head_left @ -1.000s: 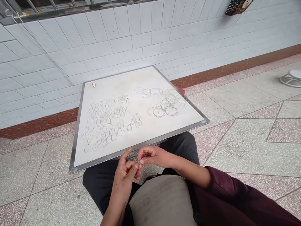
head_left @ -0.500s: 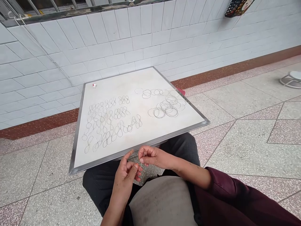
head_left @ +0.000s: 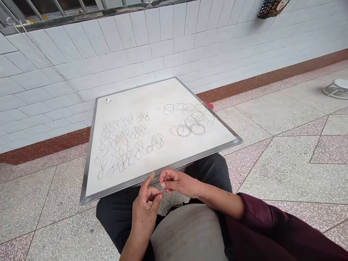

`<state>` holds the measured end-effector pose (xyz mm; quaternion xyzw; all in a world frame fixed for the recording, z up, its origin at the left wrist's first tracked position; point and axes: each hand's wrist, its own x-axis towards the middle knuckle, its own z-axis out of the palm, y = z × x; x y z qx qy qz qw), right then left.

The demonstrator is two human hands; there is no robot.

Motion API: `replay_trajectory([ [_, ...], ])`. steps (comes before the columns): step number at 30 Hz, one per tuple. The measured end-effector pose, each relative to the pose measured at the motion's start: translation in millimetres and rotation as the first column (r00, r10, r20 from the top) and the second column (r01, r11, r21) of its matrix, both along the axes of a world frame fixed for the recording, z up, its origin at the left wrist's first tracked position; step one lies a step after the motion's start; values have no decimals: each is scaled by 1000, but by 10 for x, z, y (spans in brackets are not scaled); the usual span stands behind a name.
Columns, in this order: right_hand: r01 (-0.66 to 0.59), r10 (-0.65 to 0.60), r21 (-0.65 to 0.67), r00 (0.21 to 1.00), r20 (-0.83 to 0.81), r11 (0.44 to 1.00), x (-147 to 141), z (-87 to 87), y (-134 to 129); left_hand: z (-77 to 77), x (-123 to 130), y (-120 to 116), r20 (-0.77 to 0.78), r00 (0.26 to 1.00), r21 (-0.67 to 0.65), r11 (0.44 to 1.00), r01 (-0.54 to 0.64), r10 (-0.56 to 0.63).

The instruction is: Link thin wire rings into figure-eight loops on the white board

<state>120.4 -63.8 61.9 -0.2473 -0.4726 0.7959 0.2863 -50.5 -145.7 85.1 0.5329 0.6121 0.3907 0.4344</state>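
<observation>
Between my two hands, just off the near edge of the table, is a thin wire loop (head_left: 166, 175). My right hand (head_left: 174, 181) pinches its upper part between thumb and fingers. My left hand (head_left: 146, 199) has thumb and fingertips closed on its lower end, with the index finger reaching toward the table rim. The loop looks twisted near the middle, though the fingers hide part of it. On the left of the white table (head_left: 152, 92) lie rows of wires bent into figure-eights (head_left: 125, 159). Plain round wire rings (head_left: 190, 127) overlap on the right.
A small red-and-white object (head_left: 108, 100) sits at the table's far left corner. The table has a metal rim (head_left: 119, 187) and stands against a white tiled wall (head_left: 130, 54). A round stool (head_left: 337, 88) is on the floor at far right. My knees are under the near edge.
My left hand has turned slightly, its thumb and fingertips moving closer to my right hand at the loop's middle. My right hand stays nearly in place, still pinching the loop.
</observation>
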Motion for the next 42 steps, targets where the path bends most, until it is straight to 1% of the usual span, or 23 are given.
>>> replay_trajectory([
  [3,41,-42,-107,999,-7,993,-16,24,-16,-36,0,10,-103,995,72,997,3,4],
  [5,63,-66,-182,998,-12,981,-27,33,-21,-83,-5,20,-159,987,143,990,4,19],
  [8,81,-87,-269,996,-12,960,-39,31,-21,-161,-13,35,-203,978,223,975,0,47],
  [10,83,-89,-304,996,-7,949,-41,22,-18,-190,-15,41,-194,979,216,976,-19,62],
  [12,77,-83,-318,997,-4,945,-38,16,-18,-193,-11,43,-154,985,175,983,-45,72],
  [15,65,-70,-297,998,-6,953,-26,24,-21,-167,4,37,1,998,79,995,-57,57],
  [18,74,-69,-221,997,27,973,-7,56,-31,-128,26,27,187,981,-6,999,-50,50],
  [21,82,-74,-180,996,51,980,11,94,-44,-73,55,15,283,957,-29,998,-57,63],
  [24,60,-58,-173,998,21,983,31,128,-58,1,92,9,361,928,-53,996,-75,89],
  [27,26,-31,-186,999,-25,982,52,155,-70,65,126,4,410,902,-84,991,-107,133],
  [30,5,-15,-202,999,-47,979,66,166,-79,93,144,-6,436,888,-92,989,-116,145],
  [36,-6,-1,-145,999,-50,989,71,158,-80,89,136,-16,460,877,-104,989,-105,141],
  [42,-64,56,-121,996,-69,991,93,240,-57,81,100,-9,462,873,-121,986,-115,159],
])
